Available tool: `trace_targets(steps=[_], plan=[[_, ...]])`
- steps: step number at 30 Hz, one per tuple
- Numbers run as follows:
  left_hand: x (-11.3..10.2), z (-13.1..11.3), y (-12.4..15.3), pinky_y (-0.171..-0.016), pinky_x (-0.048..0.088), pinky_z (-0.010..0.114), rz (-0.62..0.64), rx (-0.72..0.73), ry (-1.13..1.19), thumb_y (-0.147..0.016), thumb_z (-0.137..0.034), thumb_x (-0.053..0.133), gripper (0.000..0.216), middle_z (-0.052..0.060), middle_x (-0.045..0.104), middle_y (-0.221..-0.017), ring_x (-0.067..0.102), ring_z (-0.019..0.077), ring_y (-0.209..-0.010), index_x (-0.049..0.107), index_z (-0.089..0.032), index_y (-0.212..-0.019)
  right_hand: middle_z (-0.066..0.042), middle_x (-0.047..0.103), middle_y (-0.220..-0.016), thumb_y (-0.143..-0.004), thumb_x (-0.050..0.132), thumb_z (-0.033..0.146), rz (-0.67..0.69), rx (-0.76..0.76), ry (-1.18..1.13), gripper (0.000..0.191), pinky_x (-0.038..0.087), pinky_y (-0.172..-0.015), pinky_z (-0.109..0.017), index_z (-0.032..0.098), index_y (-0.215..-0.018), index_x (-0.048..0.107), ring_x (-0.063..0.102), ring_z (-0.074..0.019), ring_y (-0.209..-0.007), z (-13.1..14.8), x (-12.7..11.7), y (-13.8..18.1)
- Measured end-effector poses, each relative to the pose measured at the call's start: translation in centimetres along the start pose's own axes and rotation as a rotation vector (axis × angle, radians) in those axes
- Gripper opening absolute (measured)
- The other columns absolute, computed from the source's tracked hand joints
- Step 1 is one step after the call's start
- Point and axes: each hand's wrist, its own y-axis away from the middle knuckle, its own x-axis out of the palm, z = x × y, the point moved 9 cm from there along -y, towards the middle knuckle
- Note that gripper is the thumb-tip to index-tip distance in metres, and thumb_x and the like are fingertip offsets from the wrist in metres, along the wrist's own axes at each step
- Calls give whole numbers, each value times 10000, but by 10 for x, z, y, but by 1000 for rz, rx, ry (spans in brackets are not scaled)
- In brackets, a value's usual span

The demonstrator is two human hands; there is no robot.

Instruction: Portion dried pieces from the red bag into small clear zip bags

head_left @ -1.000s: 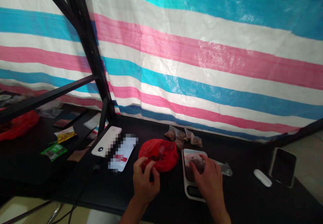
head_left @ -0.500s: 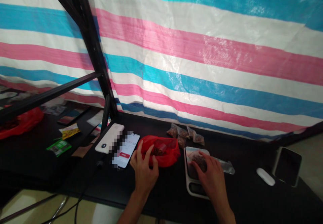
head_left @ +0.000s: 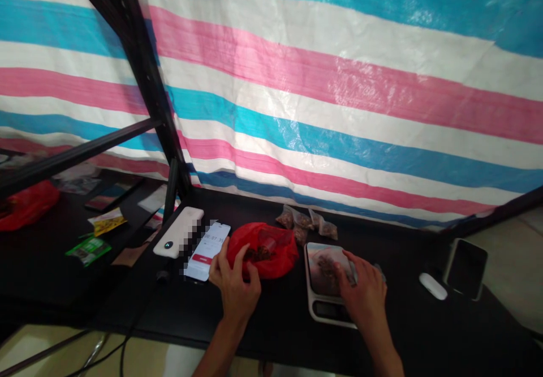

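Note:
My left hand (head_left: 237, 286) rests at the near left rim of a red plastic bag (head_left: 280, 264), its fingers spread and slightly curled. Brown dried pieces (head_left: 259, 253) show inside that bag. At the right side of a white kitchen scale (head_left: 311, 303), my right hand (head_left: 367, 286) has its thumb and forefinger apart. On the scale's plate lies a small clear bag of brown pieces (head_left: 326, 266), close to the thumb tip. The right hand partly covers the scale and a strip of clear plastic (head_left: 380, 273) behind it.
Several small filled clear bags (head_left: 300, 221) lie behind the scale. Left of the red bag are a phone with a running timer (head_left: 210, 252) and a white device (head_left: 180, 231). A white oval case (head_left: 432, 286) and a dark-screened phone (head_left: 466, 269) are at right. Striped sheeting (head_left: 318, 111) hangs behind.
My right hand has drawn back to the right from the small clear bag, leaving it on the scale. My left hand stays by the red bag. The view has shifted slightly.

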Motion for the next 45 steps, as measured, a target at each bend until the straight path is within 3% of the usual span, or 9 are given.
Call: trace_targets(steps=[8,12,16,21,25,28,35,39,45], plan=[[8,8,1,-1046,360,620,22,-34,15,-843,-135,584,316,142,446,-1490,431,390,-1242,690,-209,-1131,-138,657,-1174,-893,524,611,120,15,54,617,413,-957,-529,181,-1330,590,536,-362,-1148,13,23,5],[18,16,1,-1001,431,593,75,-60,7,-884,-169,557,267,169,549,-1294,491,365,-1173,669,-162,-1126,-133,671,-1140,-888,549,552,115,8,75,544,418,-963,-550,185,-1282,625,532,-380,-1166,16,29,5],[19,23,2,-946,521,528,39,-96,111,-915,-193,525,304,145,559,-1146,569,318,-1092,625,-144,-1197,-124,689,-1082,-923,499,520,72,-8,-98,476,482,-906,-508,188,-1228,653,622,-341,-1051,21,27,-2],[24,33,3,-910,582,418,55,-196,293,-918,-146,492,422,105,560,-1173,636,248,-1080,554,-194,-1332,-86,688,-1180,-935,554,450,128,-144,-355,383,523,-907,-410,249,-1250,640,666,-270,-1040,78,22,-12],[28,40,4,-924,585,425,70,-247,355,-912,-138,491,471,99,581,-1134,645,243,-1071,524,-189,-1379,-68,702,-1217,-914,548,232,296,-361,-345,374,496,-952,-414,270,-1277,633,648,-267,-1095,147,35,-8],[32,42,5,-943,578,421,104,-274,393,-919,-133,482,472,97,594,-1126,645,239,-1082,524,-191,-1386,-73,728,-1136,-862,554,133,353,-445,-255,396,488,-908,-422,235,-1228,664,651,-282,-1042,170,51,-3],[32,42,7,-997,554,435,129,-298,446,-925,-119,471,476,105,574,-1149,636,231,-1099,503,-181,-1395,-70,742,-1119,-884,532,142,323,-454,-244,374,471,-888,-393,231,-1224,661,662,-260,-1013,166,65,1],[32,39,7,-1007,547,436,145,-283,464,-937,-138,470,454,109,560,-1161,632,227,-1095,507,-181,-1387,-62,746,-1141,-875,517,117,325,-450,-267,467,461,-894,-384,230,-1318,615,661,-246,-1033,168,62,2],[32,39,7,-1024,535,444,154,-300,478,-916,-130,471,474,114,562,-1184,626,237,-1120,511,-173,-1386,-63,751,-1164,-912,522,184,274,-395,-314,356,439,-889,-393,237,-1232,669,670,-245,-1023,161,59,2]])
